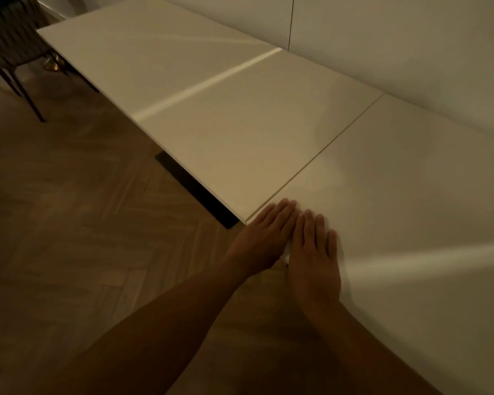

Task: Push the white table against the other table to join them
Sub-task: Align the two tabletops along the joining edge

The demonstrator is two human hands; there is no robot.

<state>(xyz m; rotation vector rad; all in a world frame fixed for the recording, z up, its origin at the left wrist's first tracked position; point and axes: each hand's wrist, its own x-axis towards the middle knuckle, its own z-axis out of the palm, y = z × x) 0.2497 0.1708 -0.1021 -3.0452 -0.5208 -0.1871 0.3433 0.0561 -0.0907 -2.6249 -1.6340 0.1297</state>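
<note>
The near white table (405, 201) fills the right side of the view. Its far edge meets the other white table (240, 132) along a thin dark seam running from the front corner up to the wall. My left hand (264, 238) lies flat over the near table's front corner, fingers together, right beside the seam. My right hand (314, 258) rests flat on the same tabletop just to its right, touching it. Neither hand holds anything. The far table has a raised pale strip across its middle.
A white wall (397, 47) runs along the back of both tables. A dark flat table foot (194, 189) sits on the herringbone wood floor (77, 223) under the far table. A grey padded chair (9, 41) with thin black legs stands at the top left.
</note>
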